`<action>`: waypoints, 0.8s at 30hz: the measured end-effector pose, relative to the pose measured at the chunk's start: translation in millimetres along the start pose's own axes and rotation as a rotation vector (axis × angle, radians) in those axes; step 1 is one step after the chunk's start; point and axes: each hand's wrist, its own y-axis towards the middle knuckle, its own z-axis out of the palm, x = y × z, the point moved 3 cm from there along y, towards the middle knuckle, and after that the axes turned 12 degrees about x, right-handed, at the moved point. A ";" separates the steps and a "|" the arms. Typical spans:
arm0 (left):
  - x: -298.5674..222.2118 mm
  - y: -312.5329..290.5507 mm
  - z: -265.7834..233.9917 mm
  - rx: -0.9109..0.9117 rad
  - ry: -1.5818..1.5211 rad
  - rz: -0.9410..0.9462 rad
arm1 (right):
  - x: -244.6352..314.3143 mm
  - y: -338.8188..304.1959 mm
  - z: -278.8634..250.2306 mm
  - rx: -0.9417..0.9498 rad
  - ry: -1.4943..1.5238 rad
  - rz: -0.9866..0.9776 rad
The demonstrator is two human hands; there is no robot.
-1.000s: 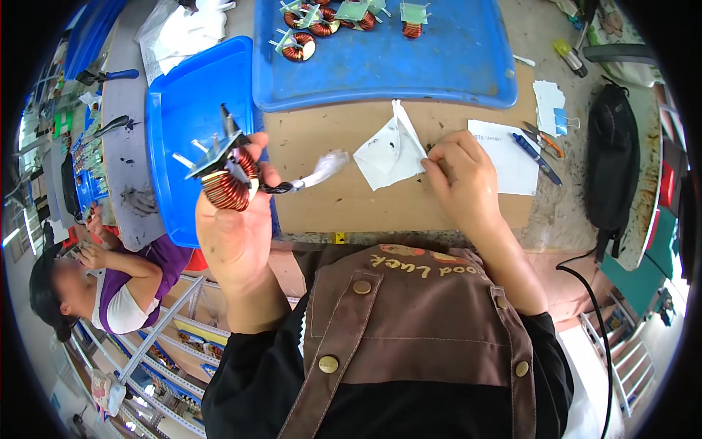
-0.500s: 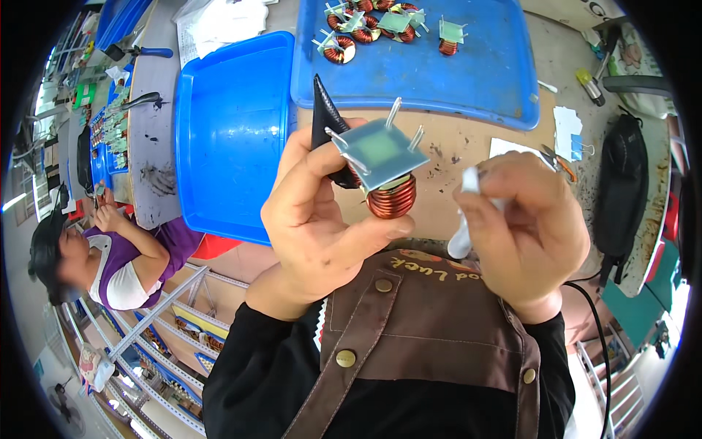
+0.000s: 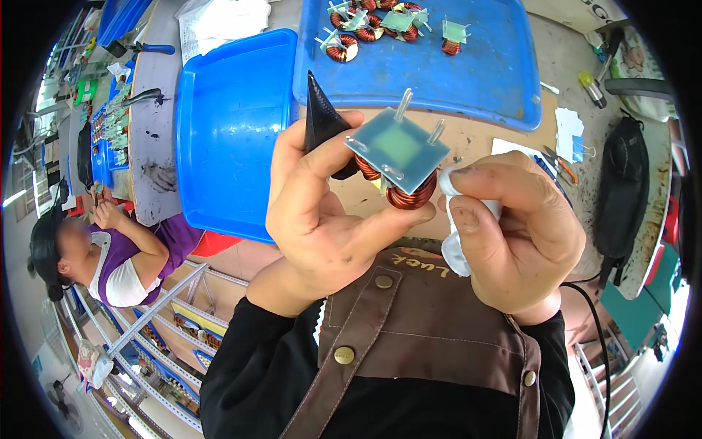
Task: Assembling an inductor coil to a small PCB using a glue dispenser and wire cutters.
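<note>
My left hand (image 3: pixel 314 212) grips a copper-wound toroidal coil (image 3: pixel 411 196) between thumb and fingers. On top of the coil sits a square green board (image 3: pixel 398 148), tilted, with clear-looking pins standing up at its corners. A black, pointed, leather-like piece (image 3: pixel 320 117) sticks up between the fingers of the same hand; its kind I cannot make out. Just right of the coil, my right hand (image 3: pixel 523 227) pinches a crumpled white cloth-like piece (image 3: pixel 455 254) between thumb and forefinger. The white piece is close to the coil's right side; whether they touch is unclear.
A blue tray (image 3: pixel 234 146) stands at the left. Beyond my hands, another blue tray (image 3: pixel 497 62) carries several board-topped coils (image 3: pixel 342 48). Orange-handled pliers (image 3: pixel 566 170) and a black pouch (image 3: pixel 623 190) lie at the right. Another person (image 3: pixel 121 256) works at the far left.
My left hand has moved slightly right with the coil, and the board now tilts differently. My right hand has shifted a little left, bringing the white piece closer to the coil.
</note>
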 end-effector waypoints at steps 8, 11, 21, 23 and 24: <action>4.1 -3.1 -1.6 0.099 0.087 0.049 | -3.0 0.3 3.6 -0.027 -0.020 -0.028; 3.5 -3.4 -1.2 0.086 0.145 0.025 | -0.8 1.9 4.4 -0.017 -0.056 -0.041; -3.9 0.6 -3.7 0.078 0.373 0.103 | -3.5 4.8 6.3 -0.043 -0.186 -0.080; -3.0 0.9 -2.5 0.088 0.422 0.085 | -3.2 5.7 7.0 -0.034 -0.229 -0.101; -1.1 1.6 -1.7 0.012 0.409 0.100 | -3.2 5.6 7.4 -0.034 -0.232 -0.108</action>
